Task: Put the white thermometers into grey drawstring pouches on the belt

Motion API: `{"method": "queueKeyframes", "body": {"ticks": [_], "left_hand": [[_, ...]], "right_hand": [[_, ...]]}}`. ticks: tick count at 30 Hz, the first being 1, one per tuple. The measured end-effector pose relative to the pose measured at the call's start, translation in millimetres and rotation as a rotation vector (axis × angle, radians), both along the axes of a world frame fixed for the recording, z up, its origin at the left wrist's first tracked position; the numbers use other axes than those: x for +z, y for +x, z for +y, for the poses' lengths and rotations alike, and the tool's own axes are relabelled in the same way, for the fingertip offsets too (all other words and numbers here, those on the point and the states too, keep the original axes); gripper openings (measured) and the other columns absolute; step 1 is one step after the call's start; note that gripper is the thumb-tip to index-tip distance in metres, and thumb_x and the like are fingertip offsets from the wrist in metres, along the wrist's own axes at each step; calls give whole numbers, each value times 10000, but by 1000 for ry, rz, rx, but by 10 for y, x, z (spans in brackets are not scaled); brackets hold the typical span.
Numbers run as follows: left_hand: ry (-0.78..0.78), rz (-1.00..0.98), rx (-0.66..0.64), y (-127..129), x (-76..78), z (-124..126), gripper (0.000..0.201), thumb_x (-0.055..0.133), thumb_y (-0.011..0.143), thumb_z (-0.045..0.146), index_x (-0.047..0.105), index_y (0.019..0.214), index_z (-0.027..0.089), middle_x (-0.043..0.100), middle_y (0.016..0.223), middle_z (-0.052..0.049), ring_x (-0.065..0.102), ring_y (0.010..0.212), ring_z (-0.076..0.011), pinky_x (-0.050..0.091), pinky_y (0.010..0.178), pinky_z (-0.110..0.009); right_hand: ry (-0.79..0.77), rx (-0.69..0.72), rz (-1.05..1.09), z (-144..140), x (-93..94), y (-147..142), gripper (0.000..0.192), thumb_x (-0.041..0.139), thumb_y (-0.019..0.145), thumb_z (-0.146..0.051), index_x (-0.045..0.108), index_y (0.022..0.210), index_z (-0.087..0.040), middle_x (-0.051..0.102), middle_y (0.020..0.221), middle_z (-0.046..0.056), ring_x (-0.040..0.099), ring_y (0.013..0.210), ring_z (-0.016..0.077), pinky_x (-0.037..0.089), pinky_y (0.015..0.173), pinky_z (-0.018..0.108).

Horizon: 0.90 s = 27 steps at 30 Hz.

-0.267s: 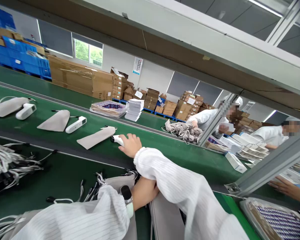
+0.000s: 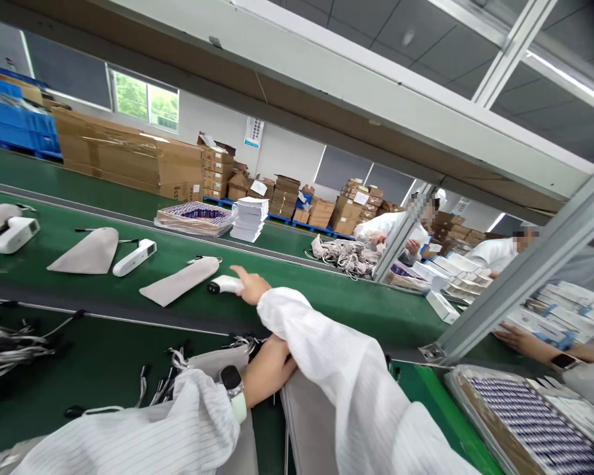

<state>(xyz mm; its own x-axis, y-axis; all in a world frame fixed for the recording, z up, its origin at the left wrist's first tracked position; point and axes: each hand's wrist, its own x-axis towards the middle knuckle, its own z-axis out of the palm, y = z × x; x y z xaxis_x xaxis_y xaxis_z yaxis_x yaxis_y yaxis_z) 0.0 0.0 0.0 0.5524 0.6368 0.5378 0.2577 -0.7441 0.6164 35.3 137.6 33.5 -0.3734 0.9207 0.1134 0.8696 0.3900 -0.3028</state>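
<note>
My right hand point(image 2: 253, 287) reaches over the green belt and is closed on the end of a white handheld device with a black tip point(image 2: 226, 285), probably a thermometer. Its index finger is raised and stretched out over the device. Just left lies a light grey drawstring pouch point(image 2: 181, 282). My left hand point(image 2: 270, 373), with a watch point(image 2: 230, 378) on the wrist, is crossed under my right forearm, above grey pouches point(image 2: 311, 422). The sleeve hides most of its fingers. Further left along the belt lie another pouch point(image 2: 86, 252) and a white device point(image 2: 134, 258).
White cords with black ends point(image 2: 10, 346) lie at left. Across the belt are a wrapped tray point(image 2: 195, 219), a paper stack point(image 2: 249, 219) and piled pouches point(image 2: 344, 256). A metal post point(image 2: 519, 264) stands at right, near a co-worker's hand point(image 2: 517, 338) and another tray point(image 2: 529, 415).
The view has swung, so most things sit further left. My right hand has drawn back slightly along the device, showing more of it, and its index finger now stands apart.
</note>
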Motion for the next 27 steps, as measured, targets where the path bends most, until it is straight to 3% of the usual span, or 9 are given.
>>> {"method": "queueKeyframes", "body": {"ticks": [2, 4, 6, 9, 12, 17, 21, 25, 27], "left_hand": [[-3, 20, -27, -31, 80, -25, 199, 413, 852, 259, 591, 799, 189, 586, 867, -27, 502, 888, -168, 413, 809, -314], [-2, 18, -35, -51, 152, -55, 240, 366, 867, 257, 561, 746, 186, 561, 781, -12, 484, 816, -153, 405, 762, -290], [7, -9, -36, -61, 205, -81, 245, 341, 875, 254, 527, 732, 183, 531, 753, -6, 459, 776, -143, 389, 730, -271], [9, -43, -42, -68, 242, -102, 223, 331, 877, 242, 497, 742, 182, 505, 771, -8, 438, 780, -140, 363, 737, -261], [-38, -42, -42, -67, 244, -117, 225, 319, 881, 244, 479, 735, 183, 469, 763, -4, 437, 744, -131, 356, 704, -245], [-101, -45, -43, -55, 289, -177, 244, 319, 882, 253, 434, 678, 183, 400, 723, 9, 426, 661, -112, 348, 626, -220], [-68, -126, 90, -54, 418, -184, 221, 335, 874, 245, 448, 696, 182, 388, 778, -6, 428, 731, -123, 355, 675, -226], [-42, -137, 240, -81, 558, -100, 221, 358, 861, 272, 473, 693, 186, 383, 803, -8, 435, 770, -130, 362, 712, -237], [-75, -96, 257, -108, 609, -42, 238, 359, 856, 304, 494, 698, 189, 406, 811, -8, 452, 785, -135, 372, 719, -244]], "right_hand": [[-36, -50, 331, -151, 173, 299, 721, 530, 734, -213, 102, 1309, -288, 570, 988, 54, 576, 869, 200, 450, 747, 360], [-134, -66, 826, -380, 374, 643, 763, 509, 746, -213, -7, 1302, -293, 571, 898, 27, 601, 751, 180, 484, 680, 385], [-232, 10, 1216, -657, 550, 963, 852, 568, 700, -195, -43, 1273, -351, 556, 857, -10, 608, 706, 176, 503, 630, 410], [-296, 125, 1444, -1026, 669, 1258, 913, 656, 623, -162, 23, 1228, -420, 550, 836, -40, 616, 737, 188, 512, 623, 437], [-288, 162, 1536, -1194, 624, 1294, 820, 649, 651, -190, 76, 1191, -418, 554, 827, -42, 621, 722, 181, 516, 622, 440], [-394, 199, 1542, -1158, 493, 1230, 597, 633, 683, -273, 202, 1088, -356, 552, 792, -46, 617, 685, 164, 506, 619, 406], [-555, 220, 1288, -1152, 390, 1244, 374, 596, 667, -478, 423, 874, -220, 492, 652, -57, 500, 504, 68, 427, 481, 213], [-719, 202, 802, -1198, 343, 1187, 592, 360, 673, -689, 519, 622, -122, 442, 509, -30, 374, 415, 49, 327, 410, 193], [-602, 149, 661, -1210, 360, 1170, 649, 264, 706, -696, 531, 579, -118, 419, 466, -27, 336, 390, 53, 297, 400, 202]]}}
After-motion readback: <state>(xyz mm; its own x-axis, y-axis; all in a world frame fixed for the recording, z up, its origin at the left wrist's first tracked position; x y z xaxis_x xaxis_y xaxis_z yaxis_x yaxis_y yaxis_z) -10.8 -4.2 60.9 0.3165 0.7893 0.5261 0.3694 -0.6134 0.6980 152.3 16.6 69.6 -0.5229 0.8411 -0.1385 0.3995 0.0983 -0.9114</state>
